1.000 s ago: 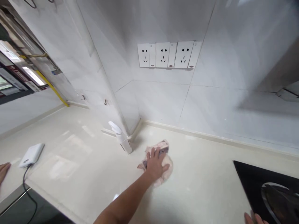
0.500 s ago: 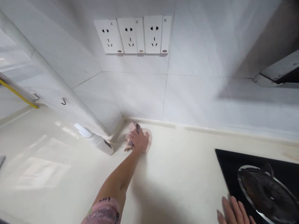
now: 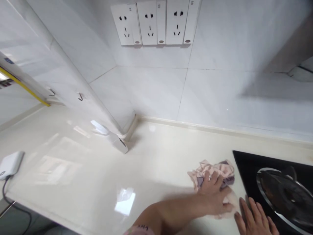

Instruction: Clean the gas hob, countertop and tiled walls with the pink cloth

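Observation:
My left hand (image 3: 216,194) presses down on a crumpled pink cloth (image 3: 215,168), fingers curled into it, on the cream countertop (image 3: 158,163). The cloth lies just left of a black cooktop (image 3: 246,163). My left forearm reaches in from the bottom middle. My right hand (image 3: 254,218) rests flat at the bottom right, fingers apart and holding nothing, at the cooktop's near edge beside the cloth.
A metal pan (image 3: 286,192) sits on the cooktop. A white bottle (image 3: 114,138) stands at the foot of the wall corner. Three wall sockets (image 3: 156,21) are above. A white device (image 3: 11,161) with a cable lies at the far left edge.
My left hand has dragged the cloth from the back wall corner to the front right, up to the cooktop. My right hand shows more at the bottom right.

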`<state>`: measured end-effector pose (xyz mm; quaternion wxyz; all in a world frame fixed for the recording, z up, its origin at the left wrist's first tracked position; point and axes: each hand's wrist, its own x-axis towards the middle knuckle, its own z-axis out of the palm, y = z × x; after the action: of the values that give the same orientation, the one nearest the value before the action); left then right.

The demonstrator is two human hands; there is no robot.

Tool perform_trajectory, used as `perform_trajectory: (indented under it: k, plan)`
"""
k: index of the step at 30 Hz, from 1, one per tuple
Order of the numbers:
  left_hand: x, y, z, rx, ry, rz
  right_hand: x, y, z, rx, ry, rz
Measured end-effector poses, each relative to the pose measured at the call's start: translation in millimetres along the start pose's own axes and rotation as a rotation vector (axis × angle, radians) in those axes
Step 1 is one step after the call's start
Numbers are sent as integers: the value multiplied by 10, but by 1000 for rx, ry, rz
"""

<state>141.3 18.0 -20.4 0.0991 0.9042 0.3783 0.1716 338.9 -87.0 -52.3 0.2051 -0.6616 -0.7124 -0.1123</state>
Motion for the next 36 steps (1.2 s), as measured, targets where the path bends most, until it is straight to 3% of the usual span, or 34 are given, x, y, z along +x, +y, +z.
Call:
perform_trajectory:
  k: [2, 4, 8, 13, 17, 21, 26, 32, 36]
  plan:
    - [-402, -67, -101, -4, 37, 44, -7, 1, -8, 2, -6, -1]
    - [-756, -285, -314, -23, 55, 8, -17, 9, -2, -5, -19, 3]
    - [-1201, -1021, -930, 58, 118, -336, -20, 13, 15, -27, -47, 39]
    - [-1331, -1930, -1653, 323, 111, -785, 6, -23, -3, -44, -55, 61]
    - [-1234, -2181, -1824, 339, 128, -984, 17, -56, -40, -53, -87, 80]
    - [-1136, -1910, -1622, 329, 197, -1023, 11, -56, -57, -65, -98, 96]
    - [-1220, -1004, -1098, 229, 141, -794, -4, 15, -11, -83, -121, 95]
    - [-1608, 183, -463, 78, 74, -412, -8, 29, -19, -74, -79, 74]
    - [-1974, 493, -356, 63, 59, -355, -12, 37, -36, -34, -110, 87]
